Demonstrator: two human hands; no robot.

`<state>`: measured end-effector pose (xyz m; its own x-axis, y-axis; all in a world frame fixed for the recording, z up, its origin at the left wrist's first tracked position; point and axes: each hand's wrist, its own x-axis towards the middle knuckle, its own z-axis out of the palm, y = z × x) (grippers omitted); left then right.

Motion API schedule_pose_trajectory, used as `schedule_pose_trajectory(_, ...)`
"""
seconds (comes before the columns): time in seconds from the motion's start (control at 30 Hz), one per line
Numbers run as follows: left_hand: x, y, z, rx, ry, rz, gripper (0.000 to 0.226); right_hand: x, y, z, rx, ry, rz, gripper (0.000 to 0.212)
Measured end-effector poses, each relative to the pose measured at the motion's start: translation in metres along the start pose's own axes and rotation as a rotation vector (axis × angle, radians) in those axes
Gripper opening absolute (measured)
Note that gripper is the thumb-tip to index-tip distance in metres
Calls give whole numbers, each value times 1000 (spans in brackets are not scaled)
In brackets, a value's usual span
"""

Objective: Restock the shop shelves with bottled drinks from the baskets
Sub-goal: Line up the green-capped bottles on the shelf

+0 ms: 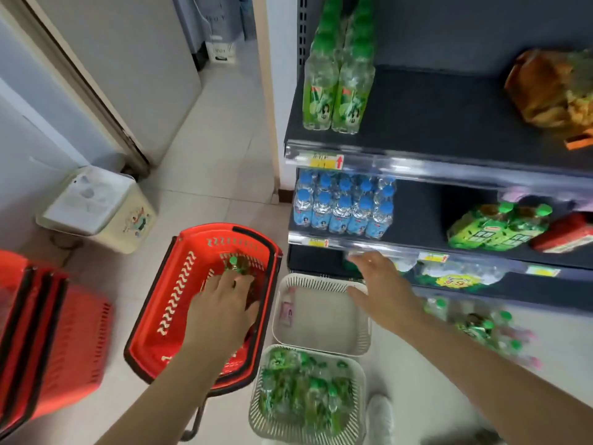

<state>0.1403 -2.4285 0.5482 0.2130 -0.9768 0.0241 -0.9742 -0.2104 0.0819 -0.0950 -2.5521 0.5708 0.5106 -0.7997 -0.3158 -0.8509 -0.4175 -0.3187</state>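
Observation:
A red shopping basket stands on the tiled floor and holds a brown drink bottle with a green cap. My left hand reaches down into it, fingers spread over the bottle; whether they curl round it is hidden. My right hand hovers with straight spread fingers and nothing in it, at the front edge of the low shelf. Below it sits a white basket. A second white basket nearer me is full of green-capped bottles.
Shelves on the right carry tall green bottles, blue-capped water bottles, a green multipack and wrapped packs lower down. Stacked red baskets stand at left and a cream box by the wall.

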Motion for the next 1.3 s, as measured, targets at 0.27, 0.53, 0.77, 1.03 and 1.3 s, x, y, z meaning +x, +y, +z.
schedule_pose_trajectory(0.27, 0, 5, 181, 11, -208, -42, 34, 82, 54, 179, 86, -180, 78, 58)
schedule_pose_trajectory(0.53, 29, -10, 309, -11, -139, -68, 45, 156, 113, 349, 277, -260, 199, 67)
schedule_pose_trajectory(0.77, 54, -23, 366, 35, -3, 67, 37, 225, 128, 460, 416, -262, 218, 70)
schedule_pose_trajectory(1.03, 67, -9, 397, 190, 150, 289, 39, 283, 135, 526, 644, -283, 207, 80)
schedule_pose_trajectory(1.3, 82, -19, 422, 223, 236, 239, 46, 314, 147, 587, 973, -455, 444, 108)
